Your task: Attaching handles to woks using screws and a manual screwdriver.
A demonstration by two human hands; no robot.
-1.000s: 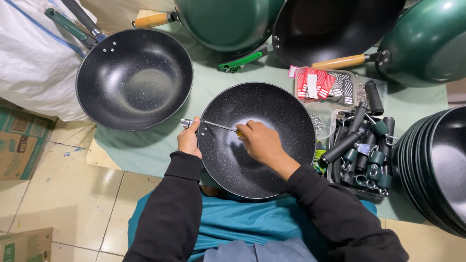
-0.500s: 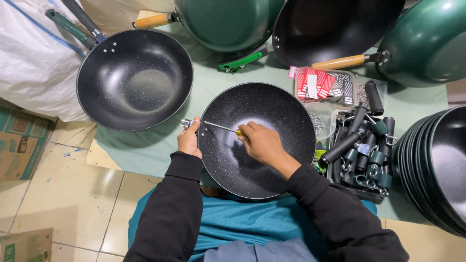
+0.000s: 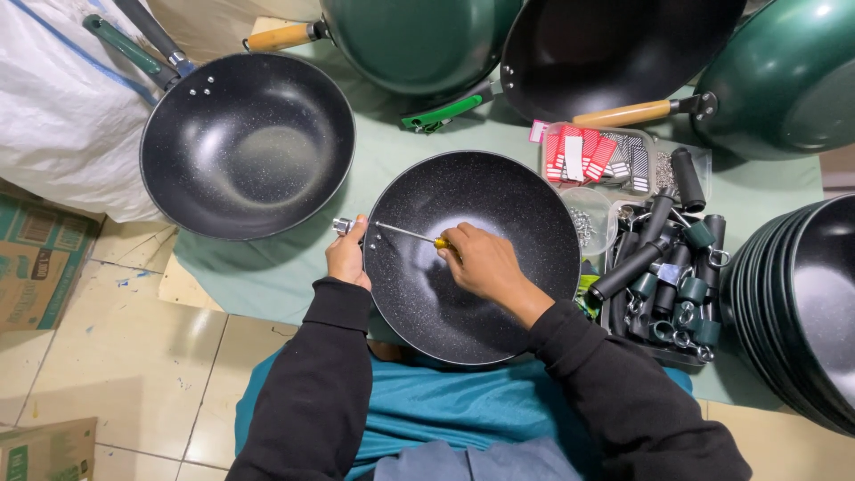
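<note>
The black wok (image 3: 472, 258) sits at the near edge of the green-covered bench (image 3: 267, 267), its rim overhanging the person's lap at 6 o'clock. Open cloth shows only at 9 o'clock; a tray of handles (image 3: 663, 276) crowds it at 3 o'clock, and a second wok (image 3: 245, 142) lies at 10 o'clock. The screwdriver (image 3: 411, 235) lies nearly level inside the wok, long axis running 3 to 9 o'clock, tip pointing at the rim by the metal stub (image 3: 343, 225). The right hand (image 3: 476, 263) is palm-down, fingers closed around the yellow grip. The left hand (image 3: 349, 256) has its fingers pinched on the stub outside the rim.
</note>
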